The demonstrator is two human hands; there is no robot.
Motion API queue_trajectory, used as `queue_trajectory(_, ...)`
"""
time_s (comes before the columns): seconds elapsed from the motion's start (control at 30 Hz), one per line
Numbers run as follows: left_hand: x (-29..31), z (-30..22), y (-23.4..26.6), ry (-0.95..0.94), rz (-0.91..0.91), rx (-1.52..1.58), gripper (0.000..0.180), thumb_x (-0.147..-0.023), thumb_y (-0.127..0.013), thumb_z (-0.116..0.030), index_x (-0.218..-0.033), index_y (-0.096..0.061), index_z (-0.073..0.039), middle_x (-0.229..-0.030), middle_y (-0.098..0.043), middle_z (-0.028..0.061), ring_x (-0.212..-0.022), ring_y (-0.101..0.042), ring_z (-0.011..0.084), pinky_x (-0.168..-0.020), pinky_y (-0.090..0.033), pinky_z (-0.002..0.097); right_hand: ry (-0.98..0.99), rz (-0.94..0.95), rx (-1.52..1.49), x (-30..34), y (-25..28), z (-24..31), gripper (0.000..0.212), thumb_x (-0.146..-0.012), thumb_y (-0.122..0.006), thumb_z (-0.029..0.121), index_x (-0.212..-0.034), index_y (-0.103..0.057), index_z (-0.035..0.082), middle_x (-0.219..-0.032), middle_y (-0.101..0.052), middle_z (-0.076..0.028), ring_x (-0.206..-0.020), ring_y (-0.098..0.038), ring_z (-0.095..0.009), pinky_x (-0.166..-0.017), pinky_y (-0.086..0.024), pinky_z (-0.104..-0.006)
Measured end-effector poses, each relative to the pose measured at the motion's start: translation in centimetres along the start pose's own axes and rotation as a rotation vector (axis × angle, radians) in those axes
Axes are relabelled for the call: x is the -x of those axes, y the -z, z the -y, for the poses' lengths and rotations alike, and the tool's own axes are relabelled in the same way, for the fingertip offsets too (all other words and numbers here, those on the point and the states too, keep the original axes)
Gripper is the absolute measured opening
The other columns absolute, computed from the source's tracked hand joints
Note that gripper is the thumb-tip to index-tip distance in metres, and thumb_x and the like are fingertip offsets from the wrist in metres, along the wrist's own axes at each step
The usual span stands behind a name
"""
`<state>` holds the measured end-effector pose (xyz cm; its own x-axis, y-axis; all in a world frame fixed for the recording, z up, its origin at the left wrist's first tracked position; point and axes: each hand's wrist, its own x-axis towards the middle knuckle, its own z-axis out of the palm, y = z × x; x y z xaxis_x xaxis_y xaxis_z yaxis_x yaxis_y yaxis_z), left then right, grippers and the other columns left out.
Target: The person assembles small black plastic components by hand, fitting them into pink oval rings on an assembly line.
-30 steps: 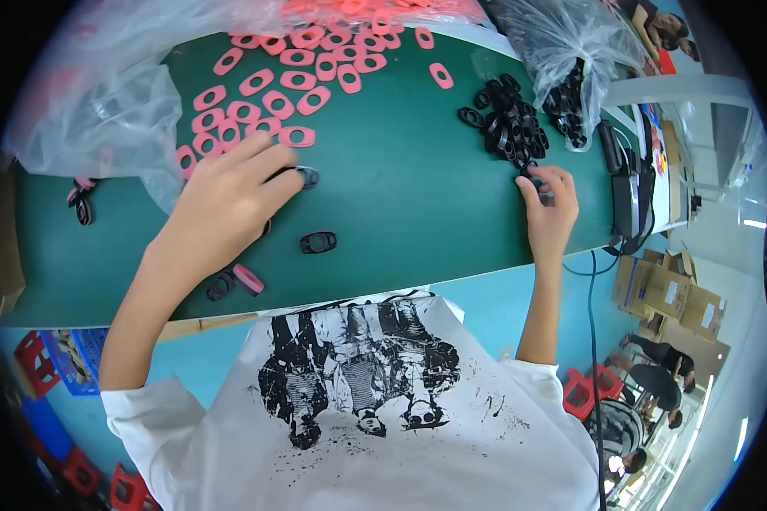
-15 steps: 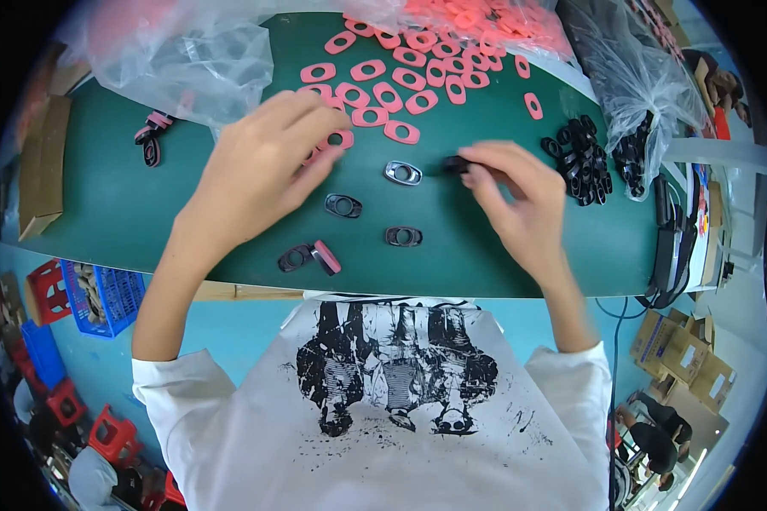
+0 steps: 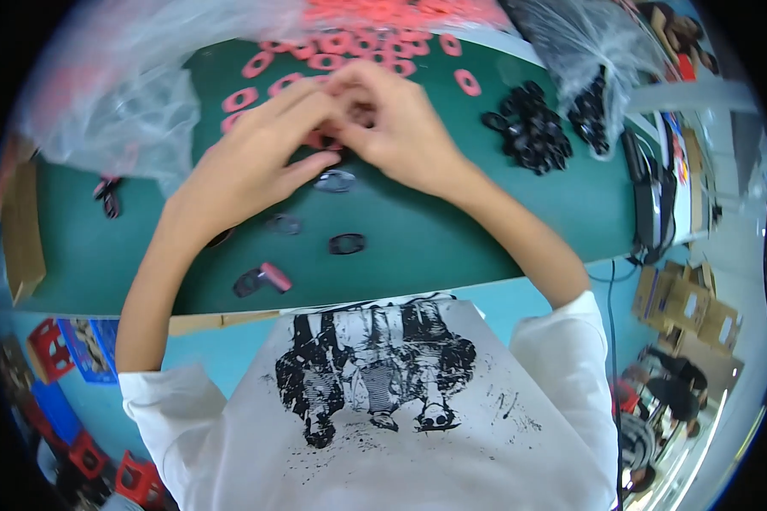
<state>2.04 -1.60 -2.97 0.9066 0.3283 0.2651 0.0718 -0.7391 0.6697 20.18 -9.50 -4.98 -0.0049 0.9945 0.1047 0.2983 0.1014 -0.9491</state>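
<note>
My left hand point(image 3: 260, 157) and my right hand point(image 3: 400, 132) meet over the green table, at the near edge of the scattered pink oval rings point(image 3: 466, 82). My right fingers are curled round a small black oval part, mostly hidden by them and blurred. Bent fingers on my left hand reach toward it with the thumb below; what they grip is hidden. Just below the hands lies a shiny dark oval ring point(image 3: 336, 180). Nearer me are a dark oval frame point(image 3: 347, 244), another blurred one point(image 3: 285, 223), and a black frame point(image 3: 249, 283) with a pink-edged piece point(image 3: 275, 276) beside it.
A pile of black parts point(image 3: 533, 128) sits right, beside a clear bag point(image 3: 601, 77) of more. Plastic sheeting point(image 3: 136, 119) covers the far left, near a cardboard box point(image 3: 21, 230) and several black-and-pink pieces point(image 3: 108, 196). A black device point(image 3: 648, 196) stands at the right edge.
My right hand has moved left and away from me with the black part, up to my left hand. My view has shifted, so the table's things appear displaced.
</note>
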Motion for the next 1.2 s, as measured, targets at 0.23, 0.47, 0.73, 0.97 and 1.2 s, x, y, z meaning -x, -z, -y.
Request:
queue_trajectory(0.23, -0.3, 0.3, -0.4, -0.039, 0.084, -0.151, 0.019, -0.079, -0.07, -0.001, -0.095, -0.059, -0.003, -0.096, -0.059, 0.0082, -0.091, -0.058, 0.028, -0.078, -0.048, 0.0401, 0.475, -0.343, 0.637, 6.4, 3.9, 2.3, 0.022, -0.077, -0.071, -0.003, -0.098, -0.067, 0.003, -0.097, -0.066, -0.011, -0.078, -0.065, -0.02, -0.065, -0.052, -0.0328)
queue_trajectory(0.47, -0.4, 0.4, 0.7, -0.07, 0.158, -0.14, 0.026, -0.077, -0.072, 0.0, -0.101, -0.063, 0.0, -0.103, -0.06, 0.0088, -0.095, -0.06, 0.0275, -0.081, -0.05, 0.0365, -0.07, -0.587, 0.87, 16.6, 12.0, -1.0, 0.017, -0.078, -0.076, 0.001, -0.092, -0.067, 0.002, -0.103, -0.065, -0.007, -0.071, -0.059, -0.012, -0.057, -0.044, -0.0227)
queue_trajectory(0.73, -0.1, 0.5, 0.6, -0.059, 0.199, -0.27, 0.022, -0.08, -0.072, -0.01, -0.1, -0.063, -0.004, -0.103, -0.06, 0.0074, -0.1, -0.06, 0.0262, -0.084, -0.049, 0.0392, -0.154, -0.415, 0.782, 17.0, 7.5, 1.1, 0.022, -0.078, -0.068, -0.005, -0.1, -0.065, -0.001, -0.104, -0.062, -0.013, -0.072, -0.063, -0.021, -0.064, -0.052, -0.0314)
queue_trajectory(0.97, -0.1, 0.2, 1.1, -0.074, -0.014, -0.375, 0.02, -0.08, -0.072, -0.012, -0.095, -0.063, -0.004, -0.095, -0.06, 0.0076, -0.094, -0.061, 0.026, -0.077, -0.051, 0.0395, 0.151, -0.148, 0.709, 12.6, 4.6, 0.3, 0.025, -0.08, -0.063, -0.009, -0.103, -0.067, 0.0, -0.099, -0.065, -0.014, -0.076, -0.064, -0.024, -0.065, -0.052, -0.0325)
queue_trajectory(1.2, 0.0, 0.5, -0.5, -0.066, 0.034, -0.419, 0.02, -0.078, -0.073, -0.01, -0.093, -0.062, -0.002, -0.092, -0.06, 0.0085, -0.092, -0.06, 0.0256, -0.073, -0.052, 0.0386, 0.221, -0.096, 0.511, 7.0, 4.5, -0.5, 0.019, -0.081, -0.069, -0.005, -0.1, -0.065, -0.001, -0.1, -0.066, -0.011, -0.075, -0.063, -0.018, -0.058, -0.047, -0.0252)
